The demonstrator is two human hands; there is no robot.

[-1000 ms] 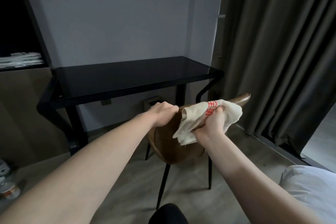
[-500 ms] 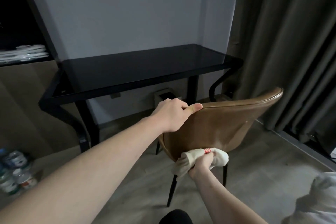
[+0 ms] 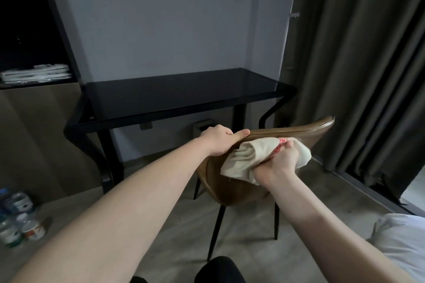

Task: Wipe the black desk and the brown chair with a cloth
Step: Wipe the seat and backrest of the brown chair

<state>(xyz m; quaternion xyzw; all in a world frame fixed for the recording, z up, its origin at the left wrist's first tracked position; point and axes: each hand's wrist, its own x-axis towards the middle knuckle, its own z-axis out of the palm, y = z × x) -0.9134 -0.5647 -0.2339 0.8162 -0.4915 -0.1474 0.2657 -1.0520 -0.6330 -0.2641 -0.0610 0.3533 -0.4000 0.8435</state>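
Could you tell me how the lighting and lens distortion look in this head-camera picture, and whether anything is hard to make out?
Head view: the room is dim; the black desk shows only faint reflections and the shelf recess at upper left is nearly black. Wide-angle stretch enlarges the forearms near the frame bottom. The cloth, chair and both hands are sharp enough; the bottles at lower left look soft.

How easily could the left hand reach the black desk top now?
Probably yes: the left hand grips the chair's top edge, and only open space separates it from the desk just beyond.
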